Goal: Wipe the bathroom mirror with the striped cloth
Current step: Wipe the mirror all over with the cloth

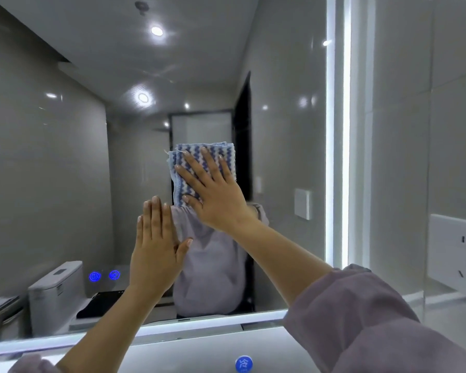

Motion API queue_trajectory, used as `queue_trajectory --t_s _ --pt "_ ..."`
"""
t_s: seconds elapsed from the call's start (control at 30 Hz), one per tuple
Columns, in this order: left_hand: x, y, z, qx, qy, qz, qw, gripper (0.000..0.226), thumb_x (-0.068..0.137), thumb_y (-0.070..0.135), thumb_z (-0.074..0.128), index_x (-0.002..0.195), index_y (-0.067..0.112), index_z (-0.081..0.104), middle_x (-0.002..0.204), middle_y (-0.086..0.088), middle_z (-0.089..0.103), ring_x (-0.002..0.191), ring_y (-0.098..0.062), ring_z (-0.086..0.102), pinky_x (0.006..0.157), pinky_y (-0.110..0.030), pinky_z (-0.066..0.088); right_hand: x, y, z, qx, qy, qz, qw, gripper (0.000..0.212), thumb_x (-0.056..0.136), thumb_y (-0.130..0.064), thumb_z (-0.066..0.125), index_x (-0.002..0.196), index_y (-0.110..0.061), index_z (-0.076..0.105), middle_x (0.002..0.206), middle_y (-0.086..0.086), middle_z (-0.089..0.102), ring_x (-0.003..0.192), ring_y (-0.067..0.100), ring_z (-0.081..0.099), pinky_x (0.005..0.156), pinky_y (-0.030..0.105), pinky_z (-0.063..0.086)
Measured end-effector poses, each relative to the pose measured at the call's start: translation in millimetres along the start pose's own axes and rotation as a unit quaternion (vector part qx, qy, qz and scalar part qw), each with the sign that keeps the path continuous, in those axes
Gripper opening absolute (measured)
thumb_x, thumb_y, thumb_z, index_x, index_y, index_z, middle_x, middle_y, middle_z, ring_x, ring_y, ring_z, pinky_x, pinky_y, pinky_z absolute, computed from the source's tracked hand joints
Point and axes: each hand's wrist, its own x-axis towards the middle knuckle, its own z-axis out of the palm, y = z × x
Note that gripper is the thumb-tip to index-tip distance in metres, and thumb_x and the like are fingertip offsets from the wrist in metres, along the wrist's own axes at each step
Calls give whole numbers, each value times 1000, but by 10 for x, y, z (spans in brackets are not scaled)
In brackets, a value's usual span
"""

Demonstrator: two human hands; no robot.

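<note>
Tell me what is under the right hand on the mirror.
The right hand presses flat on the folded striped cloth, which lies against the mirror. The glass beneath the cloth is covered, so its condition cannot be seen.

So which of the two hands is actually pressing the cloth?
The right hand, higher up, lies flat on the striped cloth against the mirror. The left hand is bare, lower and beside it.

A folded blue-and-white striped cloth (203,173) lies flat against the large wall-mounted bathroom mirror (65,170), pinned beneath the right hand (213,195). The left hand (156,254) presses the glass just below and to its left. Two round glowing touch buttons (104,275) sit lower left; a white wall socket (460,254) stands far right.
</note>
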Motion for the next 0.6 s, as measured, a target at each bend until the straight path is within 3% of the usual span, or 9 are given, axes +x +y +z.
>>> queue_trajectory --t_s 0.2,0.4,0.6 --pt "2 -7 -6 -11 -8 -1 1000 85 95 62 7 151 -2 4 160 -23 -1 149 -35 -1 121 -42 -1 -210 238 19 5 25 14 1000 60 98 -50 27 152 -27 17 161 0 11 148 29 2 119 49 0" --pt "-2 17 -26 -17 -8 -4 1000 87 94 62 8 150 -4 6 159 -23 -1 149 -35 -2 121 -41 -2 -595 794 67 5 35 63 997 61 98 -53 27 152 -25 19 160 1 14 148 27 2 119 48 0" --pt "-6 23 -43 -21 -4 -3 1000 87 94 62 9 150 -4 4 159 -23 -2 149 -35 -2 121 -40 -5 -1029 1384 83 -20 24 128 991 63 98 -55 16 152 -27 0 160 1 -2 147 29 -4 119 47 -5"
